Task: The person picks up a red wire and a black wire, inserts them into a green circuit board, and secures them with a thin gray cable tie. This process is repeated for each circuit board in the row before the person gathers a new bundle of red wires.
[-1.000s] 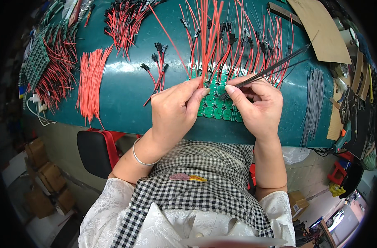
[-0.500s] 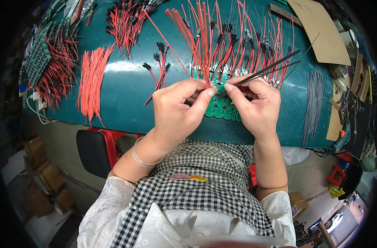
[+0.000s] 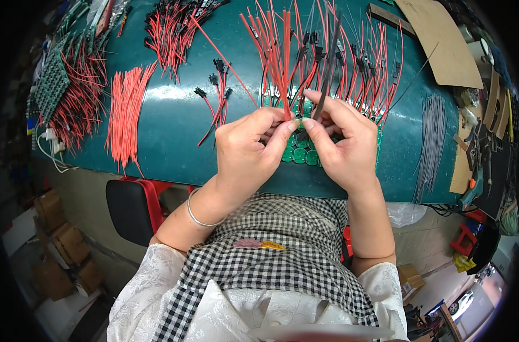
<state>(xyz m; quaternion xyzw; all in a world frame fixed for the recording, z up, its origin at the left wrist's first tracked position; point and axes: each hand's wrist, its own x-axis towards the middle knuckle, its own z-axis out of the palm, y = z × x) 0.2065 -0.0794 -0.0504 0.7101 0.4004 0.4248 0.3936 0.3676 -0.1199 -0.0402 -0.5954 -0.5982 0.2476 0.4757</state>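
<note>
My left hand (image 3: 251, 139) is closed, pinching a bundle of red wires (image 3: 279, 65) that fans upward from the fingertips. Close beside it, my right hand (image 3: 345, 137) pinches a few black wires (image 3: 327, 74), which stand nearly upright. Both sets of fingertips almost meet above a green circuit board panel (image 3: 299, 155) made of small round boards. Red and black wires with black connectors (image 3: 342, 57) rise from the panel's far side. My hands hide the middle of the panel and the lower wire ends.
A pile of red wires (image 3: 129, 114) and connector leads (image 3: 217, 94) lie left on the green table (image 3: 180, 154). Farther left are wired boards (image 3: 54, 85). Black wires (image 3: 432, 145) lie at the right, near cardboard (image 3: 442, 45) and tools (image 3: 475, 185).
The black wires in my right hand have swung from slanting right to nearly upright. My right hand has shifted slightly left, while the left still holds the red bundle.
</note>
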